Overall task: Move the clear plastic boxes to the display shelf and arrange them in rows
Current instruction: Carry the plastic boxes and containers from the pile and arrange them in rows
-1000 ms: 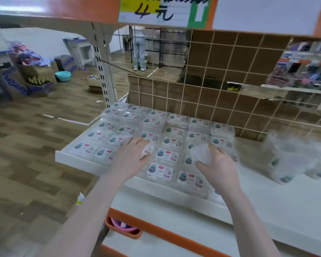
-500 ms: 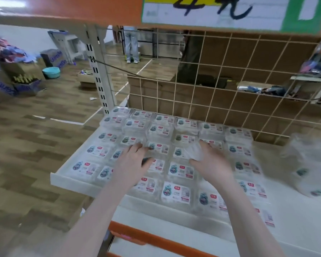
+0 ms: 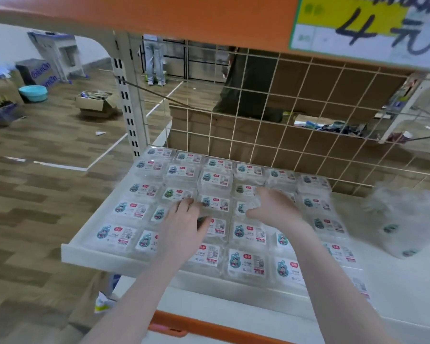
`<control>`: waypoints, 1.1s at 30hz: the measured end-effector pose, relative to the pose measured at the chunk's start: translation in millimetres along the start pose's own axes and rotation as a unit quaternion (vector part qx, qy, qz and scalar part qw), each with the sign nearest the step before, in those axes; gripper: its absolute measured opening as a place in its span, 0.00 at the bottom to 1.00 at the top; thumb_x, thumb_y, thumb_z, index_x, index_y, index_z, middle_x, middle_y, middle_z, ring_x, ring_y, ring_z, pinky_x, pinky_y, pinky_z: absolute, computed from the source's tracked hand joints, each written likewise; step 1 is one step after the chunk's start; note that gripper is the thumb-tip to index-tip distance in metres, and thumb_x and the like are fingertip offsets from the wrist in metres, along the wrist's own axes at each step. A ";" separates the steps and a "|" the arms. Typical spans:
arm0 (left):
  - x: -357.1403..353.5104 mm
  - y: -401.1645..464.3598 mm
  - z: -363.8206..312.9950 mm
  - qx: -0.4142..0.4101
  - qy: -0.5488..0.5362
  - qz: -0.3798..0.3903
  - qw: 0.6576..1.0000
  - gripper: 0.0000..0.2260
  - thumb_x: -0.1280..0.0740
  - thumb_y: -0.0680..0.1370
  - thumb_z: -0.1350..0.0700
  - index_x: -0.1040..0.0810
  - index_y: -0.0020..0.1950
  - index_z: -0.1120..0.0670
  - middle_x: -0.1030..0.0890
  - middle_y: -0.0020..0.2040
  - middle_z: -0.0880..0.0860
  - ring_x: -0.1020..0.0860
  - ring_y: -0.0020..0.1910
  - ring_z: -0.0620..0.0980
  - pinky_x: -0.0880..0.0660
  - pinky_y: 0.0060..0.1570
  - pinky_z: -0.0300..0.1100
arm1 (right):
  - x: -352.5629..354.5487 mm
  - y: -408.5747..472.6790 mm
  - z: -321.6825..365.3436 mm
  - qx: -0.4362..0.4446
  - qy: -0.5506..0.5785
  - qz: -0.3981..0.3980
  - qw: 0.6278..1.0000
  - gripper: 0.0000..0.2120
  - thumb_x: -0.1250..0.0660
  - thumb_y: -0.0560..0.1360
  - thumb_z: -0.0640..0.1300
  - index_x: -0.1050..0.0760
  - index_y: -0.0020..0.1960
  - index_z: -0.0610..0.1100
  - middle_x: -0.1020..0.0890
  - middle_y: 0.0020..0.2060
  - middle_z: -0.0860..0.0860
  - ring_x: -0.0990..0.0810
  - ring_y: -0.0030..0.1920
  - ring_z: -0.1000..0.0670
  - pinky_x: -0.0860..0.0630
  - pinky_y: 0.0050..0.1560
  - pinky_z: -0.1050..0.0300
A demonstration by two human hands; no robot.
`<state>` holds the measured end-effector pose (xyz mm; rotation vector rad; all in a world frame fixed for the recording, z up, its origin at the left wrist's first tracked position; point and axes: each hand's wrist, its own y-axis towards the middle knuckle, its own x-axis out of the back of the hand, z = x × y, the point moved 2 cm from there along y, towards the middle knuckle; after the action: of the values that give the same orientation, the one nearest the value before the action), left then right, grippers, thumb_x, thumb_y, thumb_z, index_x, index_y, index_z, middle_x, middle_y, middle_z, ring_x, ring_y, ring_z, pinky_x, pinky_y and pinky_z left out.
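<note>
**Both hands on the middle rows; box gap lies between them**

While both hands rest on the grid of clear plastic boxes (image 3: 215, 181) on the display shelf (image 3: 82, 254), the relation that counts is between them: the box with the label at centre (image 3: 215, 204) lies just right of the left hand (image 3: 181, 229) and just left of the right hand (image 3: 274, 209), touching or nearly touching both. Left fingers (image 3: 184, 203) lie extended, flat on the box tops, thumb out to the right; nothing is gripped. Right fingers (image 3: 263, 192) point up and left over the next column. They look loosely bent and pressing, but blur hides whether they pinch a box edge; cannot tell. The two hands are about equally near the centre box.

Boxes lie flat, labels up, long axis running left to right along the shelf, rows parallel to the front lip. Judgement: the step in hand is nudging boxes square in their rows, not carrying.

Containers: the shelf tray holds several rows of boxes, filling its left part. On the bare shelf to the right sits a clear plastic bag (image 3: 407, 219), blurred, with a few more labelled boxes inside. Behind stands a wire grid back panel (image 3: 296, 135). Above hangs a price sign (image 3: 372, 28). An open cardboard box (image 3: 94, 103) sits on the floor, far left.
</note>
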<state>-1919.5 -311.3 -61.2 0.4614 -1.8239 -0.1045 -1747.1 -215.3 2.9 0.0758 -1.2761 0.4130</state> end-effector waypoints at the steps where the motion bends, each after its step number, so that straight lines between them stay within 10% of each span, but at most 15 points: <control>1: 0.0 -0.1 0.3 0.000 -0.004 0.000 1.000 0.15 0.35 0.74 0.46 0.19 0.55 0.54 0.19 0.54 0.55 0.22 0.54 0.57 0.25 0.52 0.50 | 1.9 1.6 2.5 0.006 0.019 0.002 1.000 0.26 0.34 0.71 0.47 0.34 0.67 0.44 0.23 0.56 0.46 0.24 0.39 0.51 0.30 0.33 0.60; 6: -0.7 0.2 1.1 0.003 -0.015 0.003 1.000 0.19 0.39 0.76 0.44 0.21 0.59 0.52 0.22 0.59 0.53 0.25 0.60 0.55 0.28 0.59 0.49 | 14.0 6.7 12.1 0.054 0.158 -0.015 0.986 0.32 0.31 0.71 0.45 0.39 0.72 0.50 0.29 0.64 0.49 0.28 0.56 0.51 0.32 0.47 0.60; 14: -1.0 -1.2 2.3 0.001 -0.018 -0.018 1.000 0.15 0.34 0.74 0.46 0.19 0.54 0.54 0.19 0.54 0.55 0.22 0.54 0.57 0.24 0.53 0.51 | 11.0 -4.1 -13.6 0.057 0.355 -0.052 0.932 0.27 0.27 0.70 0.45 0.32 0.66 0.54 0.26 0.61 0.54 0.26 0.58 0.52 0.26 0.53 0.59; 33: 6.6 -1.0 -5.5 0.037 -0.037 0.032 0.998 0.17 0.39 0.78 0.45 0.25 0.65 0.49 0.26 0.66 0.51 0.30 0.64 0.53 0.33 0.63 0.47 | 0.5 -33.5 -63.3 0.043 0.058 0.003 0.997 0.36 0.31 0.72 0.49 0.43 0.75 0.47 0.40 0.74 0.50 0.40 0.72 0.50 0.38 0.68 0.57</control>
<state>-1915.6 -313.6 -53.9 0.4562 -1.9185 -0.0110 -1677.8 -228.3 -9.8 0.1198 -1.1450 0.4718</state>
